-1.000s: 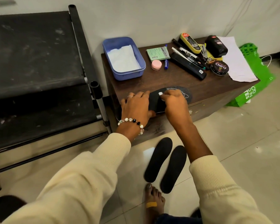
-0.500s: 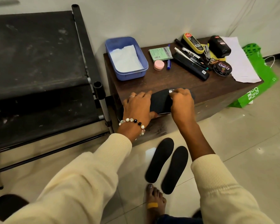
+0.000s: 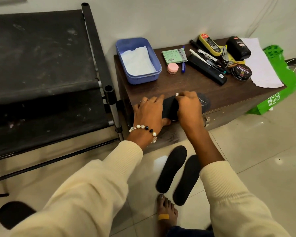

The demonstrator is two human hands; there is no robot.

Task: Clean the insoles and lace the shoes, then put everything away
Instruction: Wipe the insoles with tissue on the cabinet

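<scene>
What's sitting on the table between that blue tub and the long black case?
In the head view, between the blue tub and the black case lie a green packet, a pink jar and a blue pen.

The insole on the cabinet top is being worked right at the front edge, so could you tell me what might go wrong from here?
1. The insole overhangs the front edge of the cabinet; if the left hand eases its hold, the right hand could push it off.

2. Two insoles on the floor lie just ahead of the bare foot, so a step forward could dirty them.

3. What the right hand pinches is too small to identify, so it could be lost easily.
</scene>
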